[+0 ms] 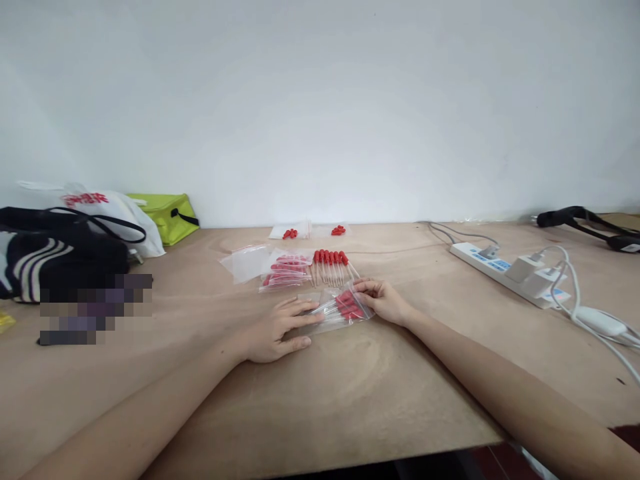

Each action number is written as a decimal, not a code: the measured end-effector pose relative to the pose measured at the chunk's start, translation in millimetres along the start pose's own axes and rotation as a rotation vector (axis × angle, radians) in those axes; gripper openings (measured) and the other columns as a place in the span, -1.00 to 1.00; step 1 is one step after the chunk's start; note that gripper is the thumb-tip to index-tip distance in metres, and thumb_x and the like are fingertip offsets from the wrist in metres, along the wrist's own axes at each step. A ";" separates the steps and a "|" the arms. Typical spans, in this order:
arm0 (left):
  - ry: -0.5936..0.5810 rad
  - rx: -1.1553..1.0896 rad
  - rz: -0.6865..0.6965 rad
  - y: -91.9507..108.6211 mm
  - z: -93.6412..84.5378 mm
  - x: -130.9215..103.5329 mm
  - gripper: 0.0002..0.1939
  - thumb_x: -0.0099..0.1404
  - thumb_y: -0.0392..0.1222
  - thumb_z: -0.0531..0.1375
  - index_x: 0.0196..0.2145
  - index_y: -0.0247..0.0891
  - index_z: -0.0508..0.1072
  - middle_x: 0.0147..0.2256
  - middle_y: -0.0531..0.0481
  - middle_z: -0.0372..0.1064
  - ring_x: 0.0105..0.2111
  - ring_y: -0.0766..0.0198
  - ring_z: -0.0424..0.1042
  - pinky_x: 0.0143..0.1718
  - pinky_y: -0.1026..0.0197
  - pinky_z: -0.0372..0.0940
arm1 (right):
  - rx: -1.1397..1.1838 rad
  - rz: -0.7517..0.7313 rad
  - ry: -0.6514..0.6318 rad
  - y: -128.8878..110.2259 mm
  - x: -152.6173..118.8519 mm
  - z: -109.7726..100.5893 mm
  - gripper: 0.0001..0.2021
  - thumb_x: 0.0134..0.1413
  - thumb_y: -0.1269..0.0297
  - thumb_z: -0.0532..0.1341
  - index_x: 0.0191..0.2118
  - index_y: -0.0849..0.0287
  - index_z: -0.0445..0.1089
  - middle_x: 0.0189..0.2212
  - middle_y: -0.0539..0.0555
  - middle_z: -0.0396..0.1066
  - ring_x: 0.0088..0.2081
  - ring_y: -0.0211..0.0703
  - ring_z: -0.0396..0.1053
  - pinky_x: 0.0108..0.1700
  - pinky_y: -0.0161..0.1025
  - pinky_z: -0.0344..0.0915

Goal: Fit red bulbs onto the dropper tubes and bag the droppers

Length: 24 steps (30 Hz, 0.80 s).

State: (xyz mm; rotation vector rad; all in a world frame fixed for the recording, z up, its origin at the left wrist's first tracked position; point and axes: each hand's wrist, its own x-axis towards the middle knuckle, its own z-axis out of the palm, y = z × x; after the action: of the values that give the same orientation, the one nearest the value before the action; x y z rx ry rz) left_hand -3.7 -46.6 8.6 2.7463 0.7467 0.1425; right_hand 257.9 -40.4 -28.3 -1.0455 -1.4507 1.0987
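Observation:
A clear zip bag [350,308] lies on the table, holding several droppers with red rubber bulbs and clear tubes. My left hand [281,331] rests flat at the bag's left end, fingers apart and fingertips on the plastic. At the opposite end, my right hand [384,300] pinches the bag's upper right edge between thumb and fingers. Just beyond, loose droppers [330,267] lie side by side with their red bulbs pointing away. To their left is a stack of filled zip bags [287,268], overlapping some flat bags [250,260].
Two small heaps of red bulbs [290,233] sit on plastic bags near the wall. A power strip [507,270] with plugs and cables lies right, beyond it a black strap-like object [583,217]. At left are a black bag [60,260], white bag [125,213] and green bag [167,217].

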 end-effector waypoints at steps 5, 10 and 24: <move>0.015 -0.014 0.017 0.5 -0.2 0.1 -0.56 0.27 -0.03 -0.02 0.11 0.03 0.08 0.18 0.05 -0.09 0.16 0.09 -0.09 0.14 -0.08 -0.15 | -0.006 0.115 -0.115 -2.3 -1.5 -0.3 -0.69 -0.29 0.04 0.25 -0.47 0.21 0.42 -0.55 0.02 0.41 -0.50 -0.25 0.35 -0.41 -0.26 0.30; 0.012 -0.009 0.023 2.9 -1.3 0.9 -0.56 0.28 -0.05 -0.02 0.11 0.01 0.09 0.17 0.03 -0.07 0.15 0.11 -0.07 0.14 -0.08 -0.19 | -0.224 0.064 -0.024 2.3 -0.4 -3.7 -0.69 -0.23 0.05 0.23 -0.66 0.23 0.31 -0.73 -0.06 0.28 -0.68 -0.38 0.15 -0.63 -0.39 0.08; 0.017 -0.022 0.019 0.1 0.0 0.7 -0.56 0.27 -0.03 -0.01 0.11 0.02 0.09 0.17 0.04 -0.08 0.15 0.08 -0.08 0.14 -0.09 -0.17 | -0.272 0.023 0.010 3.0 3.2 9.4 -0.71 -0.16 0.08 0.18 -0.60 0.22 0.42 -0.70 0.02 0.36 -0.61 -0.24 0.29 -0.62 -0.36 0.16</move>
State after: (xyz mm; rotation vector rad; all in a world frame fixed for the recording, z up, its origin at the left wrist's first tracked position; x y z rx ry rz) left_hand -3.0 -46.3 8.6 2.7357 0.7189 0.1777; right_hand 248.4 -37.8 -31.5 -1.2575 -1.6145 0.9265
